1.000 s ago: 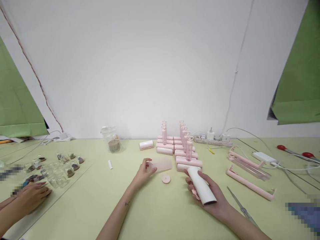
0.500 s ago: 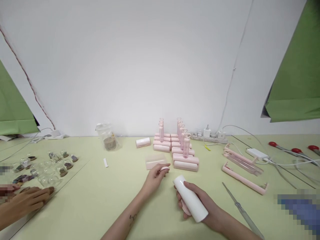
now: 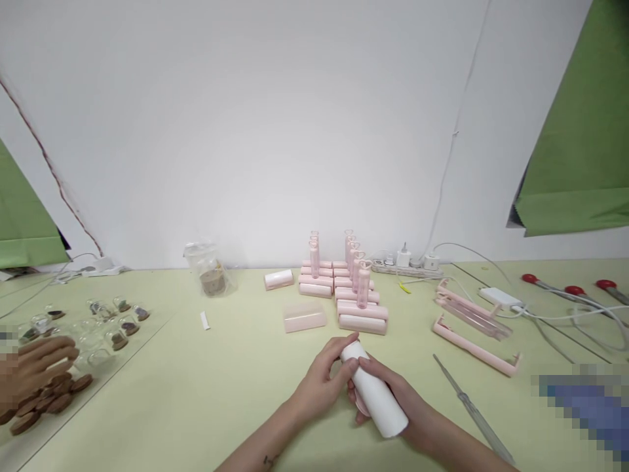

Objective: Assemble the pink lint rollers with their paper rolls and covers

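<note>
My right hand (image 3: 393,403) is wrapped around a white roll (image 3: 376,395) that lies slantwise in the palm, with a pink part under it. My left hand (image 3: 324,380) has its fingers curled at the roll's far end, touching it. What the left fingers pinch there is hidden. A translucent pink cover (image 3: 304,317) lies on the table just beyond both hands. Behind it stands a stack of pink rollers and handles (image 3: 351,292).
A screwdriver (image 3: 469,408) lies right of my hands. Pink frames (image 3: 474,334), a power strip (image 3: 407,267) and cables fill the right side. At left another person's hand (image 3: 32,367) rests by small glass jars (image 3: 105,321). A plastic bag (image 3: 210,270) and a loose white roll (image 3: 278,279) sit near the wall.
My left hand left the pink cover on the table, picked up the small pink cap and came to the white roll's end. The right hand drew the roll nearer.
</note>
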Demonstrator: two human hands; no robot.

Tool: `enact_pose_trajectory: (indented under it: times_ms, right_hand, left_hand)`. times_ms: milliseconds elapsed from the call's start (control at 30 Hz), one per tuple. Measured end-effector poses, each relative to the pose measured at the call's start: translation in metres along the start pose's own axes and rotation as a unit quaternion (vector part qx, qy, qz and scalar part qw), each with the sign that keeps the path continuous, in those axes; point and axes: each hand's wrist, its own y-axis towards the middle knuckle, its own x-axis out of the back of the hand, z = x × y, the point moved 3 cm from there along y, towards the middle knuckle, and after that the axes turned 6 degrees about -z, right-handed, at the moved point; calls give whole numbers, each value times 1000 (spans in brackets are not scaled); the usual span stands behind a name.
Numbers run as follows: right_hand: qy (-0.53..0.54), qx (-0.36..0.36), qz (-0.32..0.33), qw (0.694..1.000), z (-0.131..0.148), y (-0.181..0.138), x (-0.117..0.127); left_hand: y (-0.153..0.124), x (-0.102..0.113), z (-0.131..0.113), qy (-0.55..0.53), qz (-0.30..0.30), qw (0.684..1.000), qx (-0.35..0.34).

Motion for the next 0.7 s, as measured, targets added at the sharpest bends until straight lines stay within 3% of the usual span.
enact_pose_trajectory:
  times_ms: [100,200,300,400,467,700]
  right_hand:
    - [3,-5,20,1000,3,0,-1]
    - [63,-11,37,997,9,2,-1]
    - [122,12,-14,992,17,7,4]
    - [150,19,-66,986,22,9,8]
    - [155,23,-66,985,24,9,7]
    - [150,34,-47,987,24,10,7]
  left_hand:
    - [2,3,-4,6,-5,1000,-15]
    - [6,19,-14,68,-106,988,-90]
    - [6,32,-20,166,-184,947,-202]
    - [4,29,-17,243,-150,912,-294]
    - [1,22,-13,265,-128,896,-331]
    - [-10,7,-12,304,-113,866,-381]
